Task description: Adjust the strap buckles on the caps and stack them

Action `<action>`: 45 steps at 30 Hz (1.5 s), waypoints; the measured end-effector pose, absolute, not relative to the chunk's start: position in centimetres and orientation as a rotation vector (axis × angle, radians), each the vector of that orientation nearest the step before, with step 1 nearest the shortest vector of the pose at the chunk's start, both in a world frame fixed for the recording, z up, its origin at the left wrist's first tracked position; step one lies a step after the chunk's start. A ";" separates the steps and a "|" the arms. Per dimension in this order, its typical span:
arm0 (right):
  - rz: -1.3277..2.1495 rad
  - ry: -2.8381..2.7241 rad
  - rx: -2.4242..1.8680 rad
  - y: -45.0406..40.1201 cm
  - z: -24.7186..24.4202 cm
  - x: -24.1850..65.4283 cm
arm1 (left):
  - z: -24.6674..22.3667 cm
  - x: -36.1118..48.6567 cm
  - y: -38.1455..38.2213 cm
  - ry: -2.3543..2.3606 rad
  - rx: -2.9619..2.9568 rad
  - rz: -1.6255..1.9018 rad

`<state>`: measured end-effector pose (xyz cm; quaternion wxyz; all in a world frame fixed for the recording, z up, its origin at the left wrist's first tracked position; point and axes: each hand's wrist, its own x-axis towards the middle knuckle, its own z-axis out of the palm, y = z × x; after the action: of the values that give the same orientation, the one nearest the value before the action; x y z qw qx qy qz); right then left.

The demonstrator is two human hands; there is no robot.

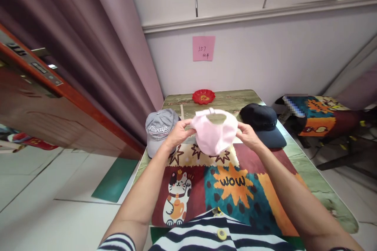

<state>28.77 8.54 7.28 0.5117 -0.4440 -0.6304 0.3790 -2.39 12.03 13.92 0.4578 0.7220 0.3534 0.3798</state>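
Observation:
A pale pink baseball cap [212, 135] is held up above the table between my two hands. Its back opening with the strap faces the far side. My left hand [180, 132] pinches the cap's left edge, and my right hand [246, 134] grips its right edge. Close by my left hand rests a grey cap [160, 127] with "Always" lettered on its front. Beyond my right hand lies a dark navy cap [262, 119], its brim pointing toward me at the right.
A red scalloped dish [203, 97] stands at the table's far edge. A colourful mat [182, 180] with a cat and "WOW" covers the near part of the table [332, 200]. Purple curtains [118, 47] and an orange-edged door [88, 90] are at left. A pink note [204, 48] hangs on the wall.

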 end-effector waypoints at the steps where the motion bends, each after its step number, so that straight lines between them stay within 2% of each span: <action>1: 1.017 -1.399 -1.046 8.1 8.4 28.7 | 14.6 -2.4 11.5 0.816 1.583 1.008; 4: 1.277 -1.059 -0.989 6.9 10.6 27.6 | 15.2 -1.3 9.3 0.655 1.047 1.171; 7: 1.477 -0.763 -0.930 5.6 10.6 25.4 | 13.8 0.6 7.0 0.544 0.700 1.212; 12: 1.927 -0.306 -0.846 3.7 8.4 22.6 | 11.6 2.6 4.5 0.441 0.433 1.159; 17: 2.041 -0.107 -0.656 -0.2 7.2 22.1 | 12.5 1.9 5.2 0.380 0.248 1.201; 23: 1.837 0.060 -0.587 -4.6 7.2 21.4 | 12.8 1.8 6.6 0.444 0.301 1.296; 28: 1.572 -0.240 -0.768 -3.1 8.0 24.7 | 11.5 3.7 5.6 0.621 0.479 1.243; 33: 1.192 -0.458 -0.819 1.7 10.4 31.9 | 6.3 4.7 2.5 0.910 0.771 0.910; 37: 0.999 -0.405 -0.803 5.9 11.2 38.0 | 1.9 4.4 0.8 1.157 1.124 0.909; 40: 0.953 -0.246 -0.939 7.2 8.9 41.1 | 1.0 4.0 0.4 1.159 1.242 0.895; 45: 0.916 0.003 -1.308 5.1 2.5 42.7 | 1.7 3.9 0.1 1.144 1.298 0.874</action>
<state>42.66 5.08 2.49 0.6977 -0.5868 0.0014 0.4109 3.86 0.08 1.66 0.5659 0.5521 0.4864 0.3718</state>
